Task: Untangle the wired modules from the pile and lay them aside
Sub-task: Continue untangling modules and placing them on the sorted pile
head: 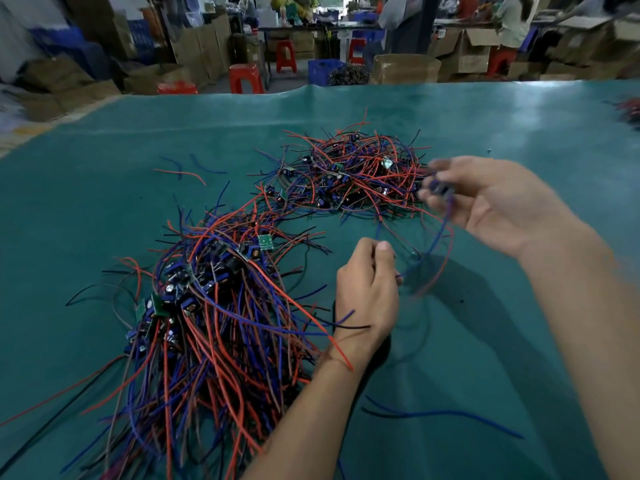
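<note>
A tangled pile (360, 174) of small circuit modules with red, blue and black wires lies at the table's centre back. A second, straighter heap of wired modules (214, 306) lies front left. My right hand (491, 202), blurred by motion, pinches one small dark module (439, 188) at the pile's right edge. Blue and red wires (434, 247) hang from that module in a loop down to my left hand (369, 289), whose curled fingers grip the wire ends above the table.
The green table cover (485, 341) stretches to a far edge. Loose wires (433, 414) lie front right and others (187, 169) lie left of the pile. Another wire bundle (630, 110) shows at the far right. Boxes, red stools and people stand beyond the table.
</note>
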`<action>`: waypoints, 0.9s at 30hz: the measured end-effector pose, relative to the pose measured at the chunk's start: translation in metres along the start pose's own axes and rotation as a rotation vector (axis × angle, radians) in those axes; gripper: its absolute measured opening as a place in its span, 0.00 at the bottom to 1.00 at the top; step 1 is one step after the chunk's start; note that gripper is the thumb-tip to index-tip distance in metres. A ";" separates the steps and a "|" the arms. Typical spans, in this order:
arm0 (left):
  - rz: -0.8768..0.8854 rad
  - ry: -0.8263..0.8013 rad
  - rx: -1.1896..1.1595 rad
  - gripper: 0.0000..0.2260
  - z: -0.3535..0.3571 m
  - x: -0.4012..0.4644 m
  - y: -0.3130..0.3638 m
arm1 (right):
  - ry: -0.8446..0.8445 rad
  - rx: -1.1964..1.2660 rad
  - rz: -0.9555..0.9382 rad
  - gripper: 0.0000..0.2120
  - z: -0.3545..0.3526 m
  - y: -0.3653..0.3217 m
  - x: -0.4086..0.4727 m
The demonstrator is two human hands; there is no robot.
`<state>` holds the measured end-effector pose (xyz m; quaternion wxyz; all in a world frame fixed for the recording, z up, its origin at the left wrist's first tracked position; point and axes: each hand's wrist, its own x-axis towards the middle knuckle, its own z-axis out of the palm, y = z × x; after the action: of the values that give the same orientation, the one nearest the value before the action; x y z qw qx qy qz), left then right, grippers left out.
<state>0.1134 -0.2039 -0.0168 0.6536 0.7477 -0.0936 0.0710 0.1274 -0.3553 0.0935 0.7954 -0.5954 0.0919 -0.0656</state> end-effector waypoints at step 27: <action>0.026 -0.074 0.066 0.15 0.001 0.002 -0.002 | 0.088 0.049 -0.055 0.06 -0.006 0.078 -0.026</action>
<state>0.1153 -0.2050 -0.0185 0.6238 0.7696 -0.1252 0.0549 0.1007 -0.3337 0.0188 0.8030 -0.5745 0.1087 -0.1155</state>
